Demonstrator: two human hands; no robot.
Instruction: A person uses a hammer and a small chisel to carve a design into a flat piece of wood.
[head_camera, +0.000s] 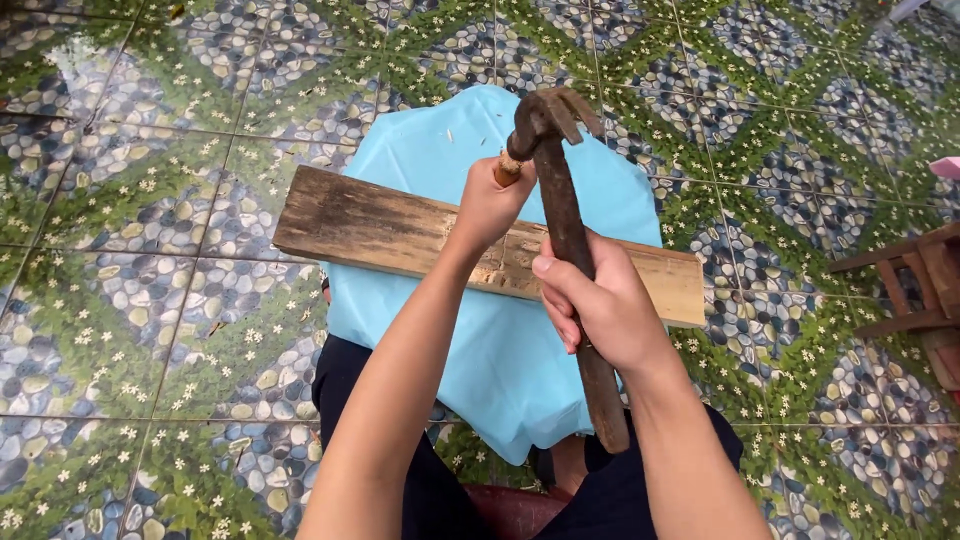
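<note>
Head view: the right hand (605, 305) is gripping a rusty hammer (570, 230) mid-handle for control, while the left hand (490, 205) is clenching a short wooden stick (508, 168) upright against the plank (400, 232), steadying it under the hammer head.

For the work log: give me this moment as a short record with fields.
Setting: patterned tile floor, seen from above
Left hand: closed around a short pale stick held upright over the plank
Right hand: fingers wrapped around the shaft of a rusty claw hammer
Hammer head: at the top of the stick
Plank: worn wood, lying across a light blue stool
Nearby: wooden frame at the right edge
</note>
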